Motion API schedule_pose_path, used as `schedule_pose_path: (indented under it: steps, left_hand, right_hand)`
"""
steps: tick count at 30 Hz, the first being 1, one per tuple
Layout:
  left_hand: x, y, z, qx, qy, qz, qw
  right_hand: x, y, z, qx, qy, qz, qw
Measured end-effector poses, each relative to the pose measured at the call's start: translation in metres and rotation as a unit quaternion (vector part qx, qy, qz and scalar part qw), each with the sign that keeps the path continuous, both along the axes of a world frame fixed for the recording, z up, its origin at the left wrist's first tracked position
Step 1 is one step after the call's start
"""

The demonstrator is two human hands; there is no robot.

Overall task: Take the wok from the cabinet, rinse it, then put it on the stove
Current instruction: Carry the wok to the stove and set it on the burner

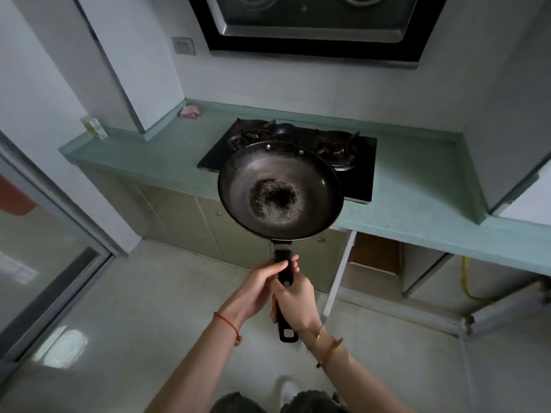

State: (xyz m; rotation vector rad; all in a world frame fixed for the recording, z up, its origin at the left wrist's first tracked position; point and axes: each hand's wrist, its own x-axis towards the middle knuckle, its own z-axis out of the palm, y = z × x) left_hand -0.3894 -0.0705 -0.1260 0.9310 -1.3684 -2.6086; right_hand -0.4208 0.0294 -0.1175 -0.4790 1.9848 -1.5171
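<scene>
Before stove point(361, 177), wok point(280, 190) partly hiding burner point(250, 136)

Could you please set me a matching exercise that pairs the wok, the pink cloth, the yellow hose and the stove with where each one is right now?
Things: 1 wok; 2 pink cloth; 3 yellow hose; 4 stove.
Places: A below the countertop, at the right; B set into the countertop; C gripped in the left hand and right hand; D on the countertop's back corner, left of the stove.
Pairs: 1-C, 2-D, 3-A, 4-B.
</scene>
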Motion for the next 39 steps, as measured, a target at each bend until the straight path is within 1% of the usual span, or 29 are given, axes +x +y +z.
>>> schedule_pose_path:
  steps: [9, 18, 22, 25, 28, 34, 39]
  left_hand:
    - [-0.107, -0.054, 0.010, 0.023, 0.035, -0.036, 0.998]
    - [-0.233, -0.120, -0.005, 0.079, 0.057, -0.106, 0.990]
    - [-0.286, -0.151, -0.013, 0.096, 0.031, -0.141, 0.985]
    - [-0.320, -0.172, -0.018, 0.085, 0.017, -0.164, 0.983]
    - [-0.347, -0.190, -0.020, 0.071, 0.005, -0.191, 0.979]
    - [-0.384, -0.207, -0.027, 0.062, -0.009, -0.226, 0.972]
    - [-0.410, -0.204, -0.035, 0.087, -0.021, -0.232, 0.969]
  right_hand:
    - [-0.100, -0.047, 0.012, -0.001, 0.032, -0.032, 0.999]
    - [-0.211, -0.112, 0.001, 0.036, 0.060, -0.110, 0.992]
    - [-0.255, -0.140, -0.004, 0.045, 0.050, -0.134, 0.989]
    - [-0.285, -0.161, -0.008, 0.069, 0.058, -0.157, 0.983]
    - [-0.309, -0.180, -0.012, 0.069, 0.042, -0.184, 0.980]
    - [-0.343, -0.197, -0.019, 0.082, 0.007, -0.202, 0.976]
    - [-0.369, -0.194, -0.025, 0.094, -0.008, -0.206, 0.974]
